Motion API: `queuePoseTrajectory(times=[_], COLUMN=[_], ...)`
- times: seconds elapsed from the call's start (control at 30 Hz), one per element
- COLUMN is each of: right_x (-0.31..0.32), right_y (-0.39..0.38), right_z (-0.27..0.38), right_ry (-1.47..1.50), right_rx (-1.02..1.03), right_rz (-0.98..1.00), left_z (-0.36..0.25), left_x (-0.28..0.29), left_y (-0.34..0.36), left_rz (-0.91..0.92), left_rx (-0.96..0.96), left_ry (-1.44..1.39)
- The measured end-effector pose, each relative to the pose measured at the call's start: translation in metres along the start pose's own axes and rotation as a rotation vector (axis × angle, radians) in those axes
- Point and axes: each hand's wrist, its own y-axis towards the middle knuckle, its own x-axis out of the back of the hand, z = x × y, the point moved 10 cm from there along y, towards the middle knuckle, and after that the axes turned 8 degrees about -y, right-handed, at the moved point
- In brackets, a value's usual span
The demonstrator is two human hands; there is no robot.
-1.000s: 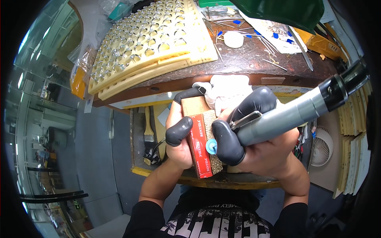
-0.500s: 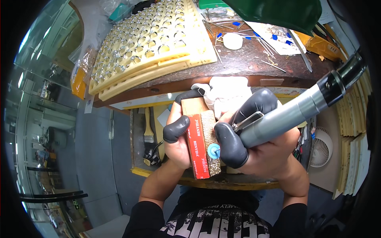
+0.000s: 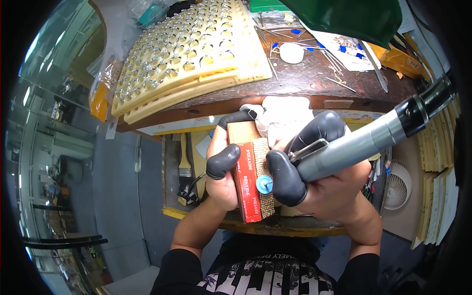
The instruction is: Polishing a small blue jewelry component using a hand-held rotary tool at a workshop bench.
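My left hand [image 3: 222,186], with black covers on the fingertips, is closed around a wooden block [image 3: 242,132]. Red printed tape [image 3: 251,199] runs along the block, beside a rough, gritty gold-brown strip [image 3: 267,210]. In my right hand [image 3: 330,194] is a grey rotary handpiece [image 3: 364,145], gripped near its front end by the black-covered thumb and finger. A small light-blue disc [image 3: 263,184] on the handpiece's thin shaft overlaps the strip beside the red tape. Whether it touches the strip I cannot tell. Behind the block lies a white cloth [image 3: 285,115].
A cream tray [image 3: 241,71] of several silver-coloured rings sits on the bench [image 3: 314,88] at the far left. Thin metal rods [image 3: 339,84], a white round piece [image 3: 291,52] and a green shade [image 3: 349,19] are farther right. Below is an open drawer holding a brush [image 3: 185,157].
The block and my left hand have shifted slightly to the right. The blue disc sits a little higher on the strip and closer to the red tape. Both grips are the same.
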Motion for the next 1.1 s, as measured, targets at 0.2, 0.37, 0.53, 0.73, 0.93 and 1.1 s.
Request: queuePoseTrajectory(times=[0.2,0.37,0.53,0.73,0.93,1.1], right_x=[-0.0014,-0.0020,-0.0020,-0.0025,-0.0031,-0.0012], right_y=[0.0005,-0.0011,0.0006,-0.0008,-0.0004,-0.0003], right_z=[0.0014,-0.0016,0.0010,0.0008,0.0004,-0.0001], right_ry=[-0.001,0.019,0.020,0.018,0.004,0.000], right_rx=[0.010,-0.006,0.016,0.026,0.012,0.008], right_rz=[-0.011,-0.025,-0.033,-0.046,-0.030,-0.024], left_z=[-0.0061,-0.0057,-0.0048,-0.0049,-0.0059,-0.0041], left_x=[0.0001,-0.0008,-0.0026,-0.0035,-0.0045,-0.0029], left_y=[-0.0017,-0.0025,-0.0016,-0.0020,-0.0020,-0.0016], left_rz=[-0.031,-0.018,-0.012,-0.006,0.005,-0.005], left_rx=[0.005,0.035,0.041,0.033,0.019,0.034], left_ry=[0.081,0.156,0.106,0.052,0.055,0.093])
